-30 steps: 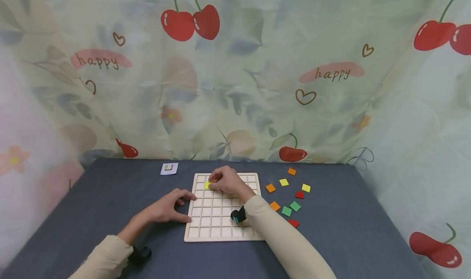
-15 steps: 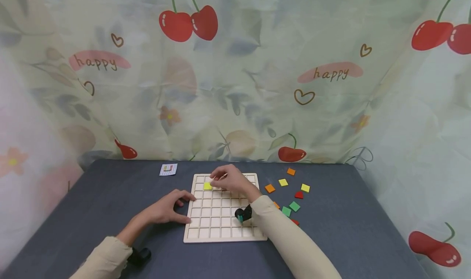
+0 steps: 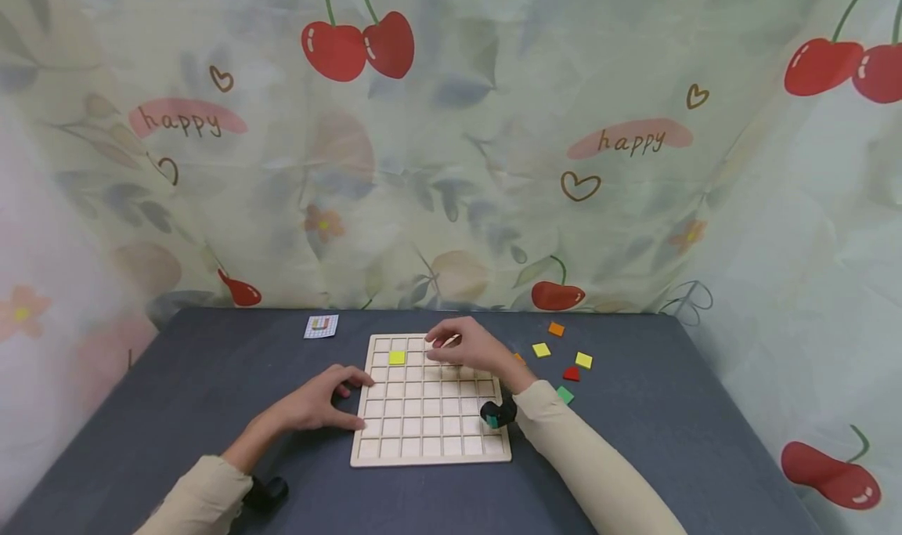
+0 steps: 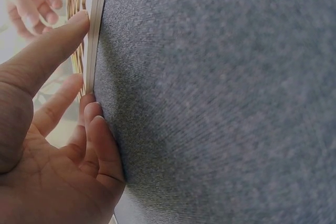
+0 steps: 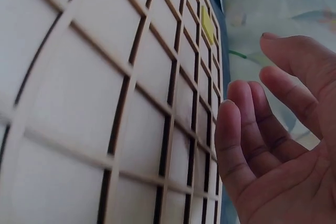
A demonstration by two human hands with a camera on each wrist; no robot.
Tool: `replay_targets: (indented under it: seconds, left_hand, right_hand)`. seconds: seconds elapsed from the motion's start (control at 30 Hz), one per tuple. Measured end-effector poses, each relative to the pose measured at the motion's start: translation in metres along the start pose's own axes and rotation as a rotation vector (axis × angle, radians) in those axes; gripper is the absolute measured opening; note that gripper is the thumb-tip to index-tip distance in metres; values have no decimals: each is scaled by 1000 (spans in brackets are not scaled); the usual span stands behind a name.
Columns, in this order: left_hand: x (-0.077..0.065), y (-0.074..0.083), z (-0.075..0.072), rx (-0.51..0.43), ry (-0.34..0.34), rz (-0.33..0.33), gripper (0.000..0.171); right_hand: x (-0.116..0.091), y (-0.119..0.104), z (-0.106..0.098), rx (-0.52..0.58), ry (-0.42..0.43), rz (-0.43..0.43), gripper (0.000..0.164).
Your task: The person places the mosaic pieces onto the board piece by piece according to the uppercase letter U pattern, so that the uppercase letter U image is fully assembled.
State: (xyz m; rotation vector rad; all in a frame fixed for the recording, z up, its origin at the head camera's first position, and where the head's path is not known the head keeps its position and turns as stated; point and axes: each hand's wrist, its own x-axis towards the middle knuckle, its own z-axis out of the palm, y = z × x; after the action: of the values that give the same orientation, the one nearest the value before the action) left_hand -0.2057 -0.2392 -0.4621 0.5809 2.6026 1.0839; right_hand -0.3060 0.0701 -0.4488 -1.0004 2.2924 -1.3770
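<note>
A pale wooden grid board [image 3: 423, 425] lies on the dark cloth. One yellow square tile [image 3: 398, 358] sits in a cell near its far left corner; the right wrist view shows that yellow tile [image 5: 207, 24] too. My left hand [image 3: 320, 398] touches the board's left edge with thumb and fingertips, and in the left wrist view the thumb and fingers [image 4: 63, 98] meet that edge [image 4: 93, 35]. Above the far right part of the board hovers my right hand [image 3: 472, 345], holding nothing, its fingers [image 5: 244, 124] loosely bent and apart from the thumb.
Loose tiles lie right of the board: orange [image 3: 557, 329], yellow [image 3: 541, 350], another yellow [image 3: 583, 359], red [image 3: 571, 374] and green [image 3: 565, 395]. My right forearm hides part of that area. A small printed card [image 3: 321, 327] lies beyond the board's left side. A patterned curtain [image 3: 451, 143] hangs behind the table.
My right hand has let go of the yellow tile, which stays in its cell, and has moved right across the board. The left hand keeps its place at the board's edge.
</note>
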Motion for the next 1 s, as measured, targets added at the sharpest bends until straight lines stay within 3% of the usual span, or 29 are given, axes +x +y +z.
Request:
replay_targets:
  seconds: [0.33,0.63,1.0]
  left_hand:
    - [0,-1,1,6,-1,16,58]
    - [-1,-2,1,3,-4,6,58]
    - [-1,0,-1,3,-4,14,58]
  right_hand:
    - [-31,10,-25,6,7,22,32]
    - [-61,15,-44,-59,40,10,29]
    - [-89,25,-64,-27,66,76,31]
